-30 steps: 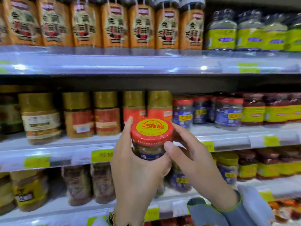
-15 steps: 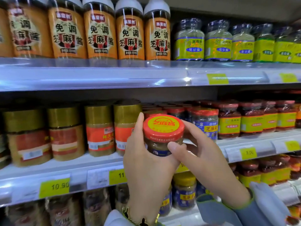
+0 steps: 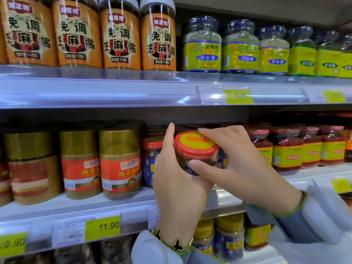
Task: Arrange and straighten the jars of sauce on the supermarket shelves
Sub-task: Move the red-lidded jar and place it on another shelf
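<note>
A small glass jar with a red lid and yellow centre label is held in both hands at the front of the middle shelf. My left hand wraps its left side and underside, forefinger raised beside the lid. My right hand grips its right side, fingers over the lid's far rim and thumb across the glass. Just left of it stands another red-lidded jar with a blue label, partly hidden by my left hand.
Gold-lidded jars with orange labels stand left on the middle shelf; red jars with yellow labels stand right. The top shelf holds tall orange-labelled bottles and green-labelled jars. More jars sit on the shelf below.
Both hands have carried the red-lidded jar up and forward, from in front of the shelf edge to the middle shelf. My right fingers now reach over the lid.
</note>
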A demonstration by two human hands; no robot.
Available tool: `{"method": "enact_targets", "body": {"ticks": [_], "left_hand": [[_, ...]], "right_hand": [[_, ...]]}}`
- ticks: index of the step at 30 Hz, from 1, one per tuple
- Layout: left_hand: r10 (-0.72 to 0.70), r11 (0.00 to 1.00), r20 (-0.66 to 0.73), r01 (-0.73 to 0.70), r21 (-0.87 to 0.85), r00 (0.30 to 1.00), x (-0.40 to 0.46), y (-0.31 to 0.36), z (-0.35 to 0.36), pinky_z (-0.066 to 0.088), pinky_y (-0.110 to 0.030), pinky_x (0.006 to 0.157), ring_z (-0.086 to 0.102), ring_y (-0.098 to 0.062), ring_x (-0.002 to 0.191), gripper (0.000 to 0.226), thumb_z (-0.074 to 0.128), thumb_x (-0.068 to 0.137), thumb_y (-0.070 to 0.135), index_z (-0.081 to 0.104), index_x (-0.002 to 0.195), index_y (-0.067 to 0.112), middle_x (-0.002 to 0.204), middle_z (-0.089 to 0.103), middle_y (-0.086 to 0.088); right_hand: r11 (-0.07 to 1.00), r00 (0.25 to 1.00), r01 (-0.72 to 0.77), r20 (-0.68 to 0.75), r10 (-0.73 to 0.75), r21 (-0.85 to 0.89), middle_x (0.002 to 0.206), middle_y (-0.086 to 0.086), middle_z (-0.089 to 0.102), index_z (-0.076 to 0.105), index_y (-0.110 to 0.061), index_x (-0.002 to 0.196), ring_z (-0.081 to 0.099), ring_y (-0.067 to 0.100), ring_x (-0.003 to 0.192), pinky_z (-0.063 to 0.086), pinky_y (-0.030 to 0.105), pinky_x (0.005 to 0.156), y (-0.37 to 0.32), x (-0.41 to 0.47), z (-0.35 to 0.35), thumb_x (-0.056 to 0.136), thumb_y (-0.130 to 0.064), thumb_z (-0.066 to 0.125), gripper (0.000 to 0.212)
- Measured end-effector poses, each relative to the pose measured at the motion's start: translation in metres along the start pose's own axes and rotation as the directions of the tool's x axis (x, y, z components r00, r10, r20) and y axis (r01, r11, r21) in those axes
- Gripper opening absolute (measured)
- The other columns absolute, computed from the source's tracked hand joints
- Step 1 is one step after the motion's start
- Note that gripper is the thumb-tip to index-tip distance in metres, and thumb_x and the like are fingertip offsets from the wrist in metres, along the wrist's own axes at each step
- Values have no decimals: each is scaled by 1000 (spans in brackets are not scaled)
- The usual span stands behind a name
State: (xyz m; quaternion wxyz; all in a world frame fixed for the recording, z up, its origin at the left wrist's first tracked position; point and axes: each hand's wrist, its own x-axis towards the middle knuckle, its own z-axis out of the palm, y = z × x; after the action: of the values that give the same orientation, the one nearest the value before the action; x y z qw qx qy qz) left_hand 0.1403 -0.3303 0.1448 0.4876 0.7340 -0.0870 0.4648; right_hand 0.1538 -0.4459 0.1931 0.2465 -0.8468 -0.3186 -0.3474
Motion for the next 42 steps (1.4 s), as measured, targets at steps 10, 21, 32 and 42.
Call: {"method": "enact_targets", "body": {"ticks": [10,21,32,42], "left_hand": [[-38,998,58,36,44,998,13,1,16,48,-31,91,52,-9,113,104,77,57,43,15,141,48,123,55,11],[204,951,-76,-179,253,976,0,-6,-5,48,-25,92,50,-3,117,76,74,73,6,41,132,39,128,48,19],[208,865,-53,-158,477,977,-11,-27,-10,33,-8,66,42,-8,90,31,72,74,14,65,101,26,96,53,14],[211,819,-22,-165,550,977,-13,-33,-6,36,-15,70,42,-8,89,36,65,76,28,63,111,19,96,59,9]], "right_hand": [[985,973,114,217,-84,-130,117,-1,61,48,-32,129,42,20,113,34,27,92,23,44,-13,73,-66,51,65],[998,947,54,317,-44,-22,94,-1,66,47,-36,116,48,15,101,44,31,81,37,64,0,74,-69,47,53],[996,942,29,336,0,-80,89,-3,62,46,-38,101,44,15,94,46,35,82,35,66,4,59,-80,44,60],[984,939,20,342,42,-174,95,-3,58,47,-37,110,40,14,99,42,32,77,34,63,7,65,-82,41,64]]}}
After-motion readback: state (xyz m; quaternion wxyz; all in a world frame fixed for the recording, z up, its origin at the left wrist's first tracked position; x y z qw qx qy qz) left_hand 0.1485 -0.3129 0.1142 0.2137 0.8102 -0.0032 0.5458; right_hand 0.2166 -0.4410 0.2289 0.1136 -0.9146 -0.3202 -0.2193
